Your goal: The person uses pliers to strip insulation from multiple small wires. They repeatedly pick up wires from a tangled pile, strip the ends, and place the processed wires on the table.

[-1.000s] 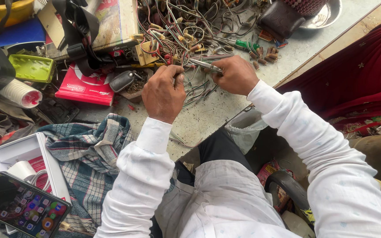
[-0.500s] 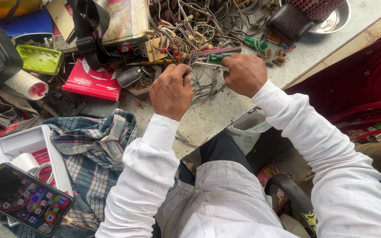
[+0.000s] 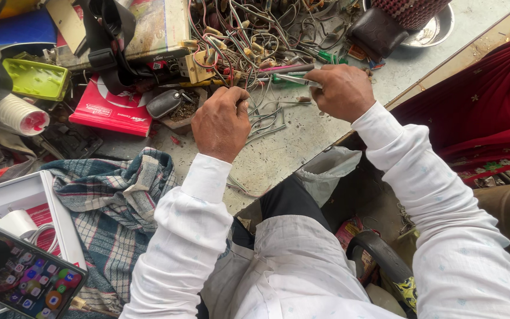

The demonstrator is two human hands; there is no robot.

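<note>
Grey and scuffed, the workbench (image 3: 302, 147) carried a heavy clutter along its far edge. Over its bare middle the right hand (image 3: 343, 91) was clenched around a slim metal tool (image 3: 287, 77), whose shaft stuck out leftward from the fist, level with the bench. The left hand (image 3: 222, 121) was closed just beside it, pinching something thin between thumb and fingertips; what it gripped was too small to tell. The tool's tip lay above and slightly right of that pinch, close to it. Directly beneath the two hands lay loose bent wires (image 3: 267, 118), and behind them a dense tangle of wires (image 3: 237, 29) too many to count. One green-handled screwdriver (image 3: 326, 56) rested at the tangle's right side, one dark pouch (image 3: 379, 29) and one steel bowl (image 3: 432, 32) beyond it. Leftward sat one red packet (image 3: 110, 112), one lime-green tray (image 3: 36, 80) and one stack of paper cups (image 3: 19, 115). Nearer the person lay one checked cloth (image 3: 113, 201), one white box (image 3: 25, 207) and one phone (image 3: 22, 277) with a lit screen.
</note>
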